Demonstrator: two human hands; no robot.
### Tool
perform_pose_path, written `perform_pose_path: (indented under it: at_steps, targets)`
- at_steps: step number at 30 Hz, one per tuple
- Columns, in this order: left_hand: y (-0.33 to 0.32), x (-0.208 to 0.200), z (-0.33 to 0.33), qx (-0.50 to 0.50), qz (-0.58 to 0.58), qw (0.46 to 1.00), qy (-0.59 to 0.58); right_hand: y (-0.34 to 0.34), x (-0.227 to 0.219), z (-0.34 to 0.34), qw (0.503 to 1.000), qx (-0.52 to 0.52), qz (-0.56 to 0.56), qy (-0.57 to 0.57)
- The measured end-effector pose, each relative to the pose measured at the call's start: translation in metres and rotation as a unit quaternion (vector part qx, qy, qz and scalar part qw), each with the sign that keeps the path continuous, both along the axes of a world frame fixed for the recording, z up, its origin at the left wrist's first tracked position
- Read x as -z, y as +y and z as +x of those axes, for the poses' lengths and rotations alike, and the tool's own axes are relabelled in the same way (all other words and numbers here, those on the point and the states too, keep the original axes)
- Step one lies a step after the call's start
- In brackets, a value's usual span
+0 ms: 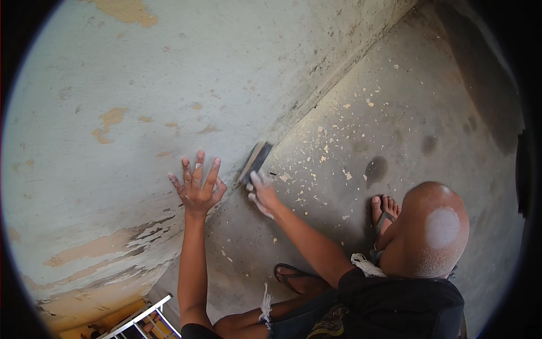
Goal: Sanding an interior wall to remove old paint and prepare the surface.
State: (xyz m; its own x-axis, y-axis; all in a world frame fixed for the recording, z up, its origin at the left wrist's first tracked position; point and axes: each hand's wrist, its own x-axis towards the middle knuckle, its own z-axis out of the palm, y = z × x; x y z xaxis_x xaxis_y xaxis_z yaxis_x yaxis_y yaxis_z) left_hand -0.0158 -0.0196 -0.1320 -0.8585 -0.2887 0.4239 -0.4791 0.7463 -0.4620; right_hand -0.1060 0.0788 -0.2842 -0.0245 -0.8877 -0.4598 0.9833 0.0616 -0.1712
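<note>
My left hand (pixel 199 189) rests against the pale, worn wall (pixel 141 68) with its fingers spread, and holds nothing. Whitish dust coats its fingertips. To its right, my right hand (pixel 262 194) grips a dark rectangular sanding block (pixel 256 163) with a lighter strip along one side. The block lies against the low part of the wall, close to where it meets the floor. White dust covers the fingers of this hand. Tan patches (pixel 113 117) show near the left hand where paint has come off.
Pale paint flakes (pixel 324 150) are scattered over the grey concrete floor (pixel 361 118), which has dark stains (pixel 376 169). My bent knee (pixel 443 226) and sandalled feet are at the lower right. A white metal ladder-like frame (pixel 149 313) stands at the lower left, by the wall's peeling lower part.
</note>
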Motion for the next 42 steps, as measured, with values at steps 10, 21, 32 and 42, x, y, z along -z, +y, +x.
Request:
perform_pose_path:
  at_steps: [10,21,32,42]
  targets:
    - [-0.006,0.003,-0.003,-0.017,-0.072,0.997,-0.025,-0.016,0.002,-0.022,0.999,0.03,0.002,-0.018]
    - [-0.005,0.003,-0.006,-0.027,-0.087,0.995,-0.03,-0.016,-0.001,-0.028,0.999,0.038,0.014,-0.01]
    - [-0.007,0.006,-0.007,-0.023,-0.086,0.996,-0.026,-0.017,0.01,-0.05,0.996,0.086,0.0,-0.039]
    - [-0.009,0.004,-0.007,-0.026,-0.109,0.993,-0.022,-0.013,0.006,-0.048,0.997,0.074,0.004,-0.038]
